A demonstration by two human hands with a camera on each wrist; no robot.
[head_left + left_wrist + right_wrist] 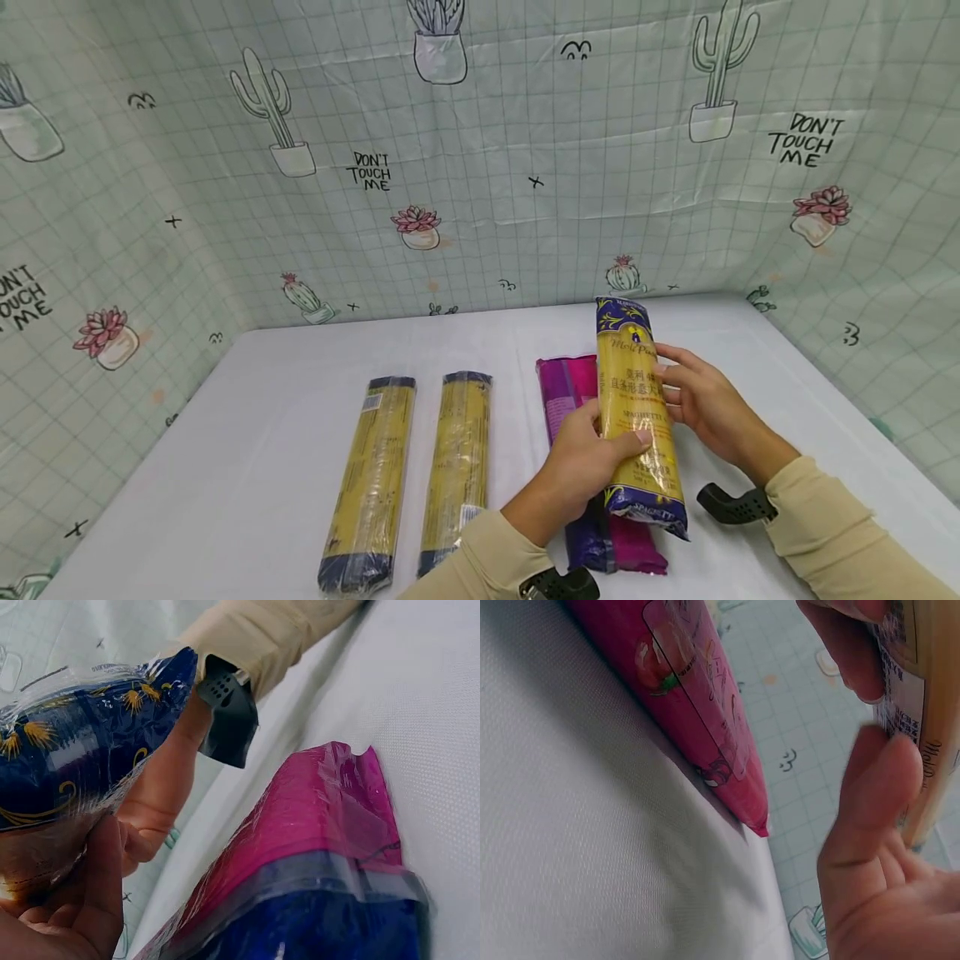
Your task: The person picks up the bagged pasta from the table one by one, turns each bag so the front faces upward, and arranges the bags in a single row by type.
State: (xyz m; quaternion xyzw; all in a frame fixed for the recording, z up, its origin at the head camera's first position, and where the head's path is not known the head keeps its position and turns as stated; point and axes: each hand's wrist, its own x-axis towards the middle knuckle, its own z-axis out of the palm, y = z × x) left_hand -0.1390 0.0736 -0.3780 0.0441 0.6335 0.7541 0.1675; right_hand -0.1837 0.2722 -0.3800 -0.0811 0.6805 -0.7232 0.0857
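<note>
In the head view, a yellow and navy spaghetti packet (pixel 633 367) is held up at a tilt, printed front toward me. My left hand (pixel 581 454) grips its lower left side, thumb across the front and fingers behind. My right hand (pixel 708 404) is at the packet's right edge, its fingers reaching out with tips at the side. In the right wrist view, fingertips (pixel 900 769) meet the packet (pixel 937 697) near its back label. Below the held packet lies a magenta and dark blue packet (pixel 630 550), partly covered by it in the head view.
Two more yellow spaghetti packets, one at left (pixel 371 483) and one nearer the middle (pixel 457 458), lie lengthwise side by side on the white table (pixel 225 467). A grid-patterned cloth (pixel 487 150) with cactus drawings rises behind the table and at its sides.
</note>
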